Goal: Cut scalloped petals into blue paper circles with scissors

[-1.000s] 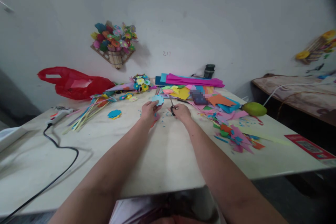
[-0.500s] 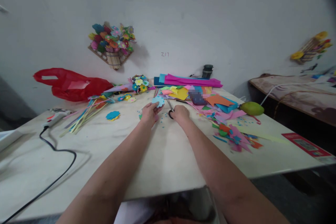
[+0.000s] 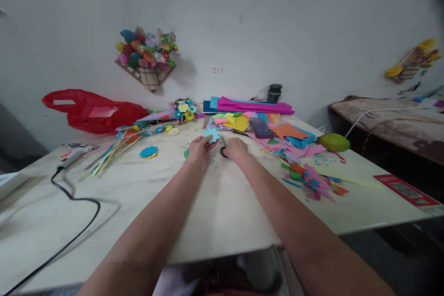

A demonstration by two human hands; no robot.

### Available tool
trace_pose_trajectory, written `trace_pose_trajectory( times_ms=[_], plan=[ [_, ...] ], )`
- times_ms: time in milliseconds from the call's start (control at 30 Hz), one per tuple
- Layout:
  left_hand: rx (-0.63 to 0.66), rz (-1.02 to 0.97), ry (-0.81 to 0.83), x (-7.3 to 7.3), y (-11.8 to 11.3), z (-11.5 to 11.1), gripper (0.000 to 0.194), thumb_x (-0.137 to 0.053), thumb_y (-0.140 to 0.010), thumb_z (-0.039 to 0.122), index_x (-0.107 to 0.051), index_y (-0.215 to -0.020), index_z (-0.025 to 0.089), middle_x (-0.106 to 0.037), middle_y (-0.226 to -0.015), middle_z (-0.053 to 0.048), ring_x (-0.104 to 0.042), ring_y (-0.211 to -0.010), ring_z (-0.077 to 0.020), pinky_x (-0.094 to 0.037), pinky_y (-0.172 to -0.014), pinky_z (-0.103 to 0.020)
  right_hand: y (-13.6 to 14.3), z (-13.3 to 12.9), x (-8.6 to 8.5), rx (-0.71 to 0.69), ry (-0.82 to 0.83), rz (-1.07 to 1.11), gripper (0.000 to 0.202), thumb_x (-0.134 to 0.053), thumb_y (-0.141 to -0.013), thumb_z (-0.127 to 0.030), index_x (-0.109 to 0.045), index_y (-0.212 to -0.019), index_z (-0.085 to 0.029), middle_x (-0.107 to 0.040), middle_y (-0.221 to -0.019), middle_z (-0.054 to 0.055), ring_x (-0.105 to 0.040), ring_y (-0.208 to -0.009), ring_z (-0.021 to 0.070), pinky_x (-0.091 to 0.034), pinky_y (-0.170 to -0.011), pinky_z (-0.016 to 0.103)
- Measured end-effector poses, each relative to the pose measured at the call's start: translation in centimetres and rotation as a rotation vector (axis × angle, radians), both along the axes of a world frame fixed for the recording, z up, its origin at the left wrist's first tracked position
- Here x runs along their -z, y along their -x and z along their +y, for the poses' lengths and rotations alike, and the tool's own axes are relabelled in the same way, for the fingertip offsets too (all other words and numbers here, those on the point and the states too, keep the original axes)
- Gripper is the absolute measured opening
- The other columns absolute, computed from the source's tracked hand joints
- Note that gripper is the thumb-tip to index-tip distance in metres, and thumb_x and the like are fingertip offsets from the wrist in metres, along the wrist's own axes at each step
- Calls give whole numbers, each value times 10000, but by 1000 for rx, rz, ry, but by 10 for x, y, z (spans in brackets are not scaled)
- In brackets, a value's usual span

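My left hand (image 3: 200,149) pinches a light blue paper flower (image 3: 211,135) with a scalloped edge, held just above the table (image 3: 222,212). Closed around the black handles of a pair of scissors (image 3: 223,142) is my right hand (image 3: 237,149). The blades point up and away, close beside the flower's right edge; whether they touch it I cannot tell. Tiny blue paper clippings lie on the table beneath both hands. To the left rests a blue scalloped paper flower (image 3: 149,152) with a yellow one partly under it.
Paper scraps (image 3: 312,178) spread over the right side, near a green fruit-like object (image 3: 334,142). Rolled coloured sheets (image 3: 255,106) lie along the back. At left are a red bag (image 3: 93,113), paper strips (image 3: 111,155) and a white glue gun (image 3: 73,155) with a black cord.
The light blue flower has shifted slightly right and turned a little in my left hand. My right hand and the scissors have moved slightly left, closer to it.
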State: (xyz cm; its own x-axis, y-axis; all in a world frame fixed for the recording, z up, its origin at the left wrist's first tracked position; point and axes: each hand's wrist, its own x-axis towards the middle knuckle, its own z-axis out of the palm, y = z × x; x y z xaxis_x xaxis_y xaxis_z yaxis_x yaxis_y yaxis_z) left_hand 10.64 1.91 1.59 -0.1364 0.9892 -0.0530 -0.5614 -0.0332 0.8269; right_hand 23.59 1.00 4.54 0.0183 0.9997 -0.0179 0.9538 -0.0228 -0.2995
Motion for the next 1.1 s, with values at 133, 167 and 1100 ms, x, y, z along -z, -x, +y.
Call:
trace_pose_trajectory(
  times_ms=[133, 167, 1100],
  plan=[
    [20, 22, -14, 1, 2, 1, 139, -742, -733, 67, -634, -735, 154, -736, -755, -44, -742, -695, -150, -585, -690, -231, 1, 0, -2, -4, 28, -80, 456, -694, -851, -303, -726, -1274, -135, -719, -1261, 208, -681, -1206, 301, -540, -936, 320],
    [28, 31, -16, 2, 3, 2, 142, -747, -723, 72, -634, -732, 158, -738, -752, -41, -741, -696, -152, -588, -688, -233, 0, 0, -3, -10, 33, -91, 475, -697, -845, -316, -722, -1284, -136, -720, -1263, 207, -681, -1208, 299, -540, -934, 315],
    [21, 39, 0, -4, -13, 16, 210, -784, -691, 62, -593, -709, 146, -697, -660, -40, -722, -610, -157, -583, -621, -229, -10, 1, -2, -56, -10, -161, 442, -607, -878, -297, -732, -1269, -135, -736, -1238, 199, -690, -1189, 298, -532, -924, 338]
  ],
)
